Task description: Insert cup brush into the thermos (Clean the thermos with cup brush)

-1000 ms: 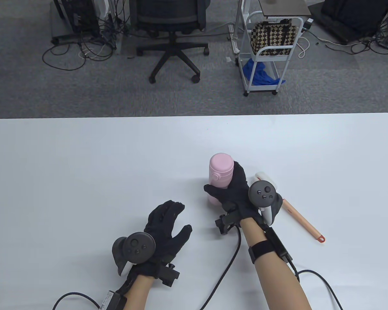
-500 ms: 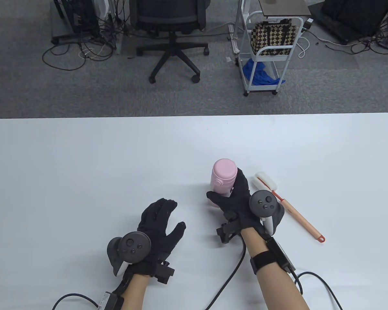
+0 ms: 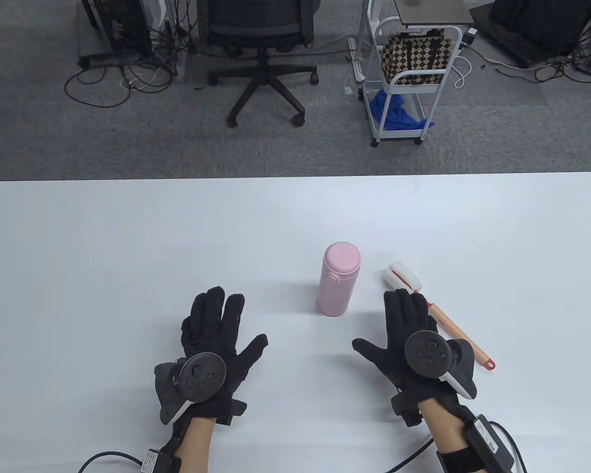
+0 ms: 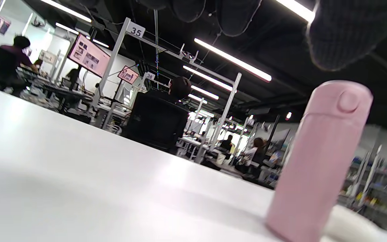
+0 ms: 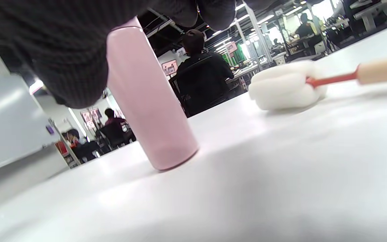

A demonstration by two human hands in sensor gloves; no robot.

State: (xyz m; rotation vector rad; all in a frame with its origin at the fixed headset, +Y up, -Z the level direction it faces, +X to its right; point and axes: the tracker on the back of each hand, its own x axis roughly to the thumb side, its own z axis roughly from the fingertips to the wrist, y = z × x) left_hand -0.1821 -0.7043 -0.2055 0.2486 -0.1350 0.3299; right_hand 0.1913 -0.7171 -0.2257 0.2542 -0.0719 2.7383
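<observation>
A pink thermos [image 3: 337,278] stands upright on the white table [image 3: 128,236] with its lid closed; it also shows in the left wrist view [image 4: 317,161] and the right wrist view [image 5: 146,101]. The cup brush [image 3: 436,313], with a white sponge head and a wooden handle, lies flat to its right; its sponge head shows in the right wrist view [image 5: 287,87]. My left hand [image 3: 212,330] lies open and flat on the table, left of the thermos. My right hand [image 3: 404,330] lies open and flat, right of the thermos, partly over the brush handle. Neither hand holds anything.
Beyond the table's far edge are an office chair [image 3: 263,54] and a white trolley [image 3: 411,74] on the carpet. Cables run from both wrists off the near edge of the table.
My right hand let go of the thermos and drew back to the right, flat on the table. My left hand moved left and back and spread flat. The thermos stands alone.
</observation>
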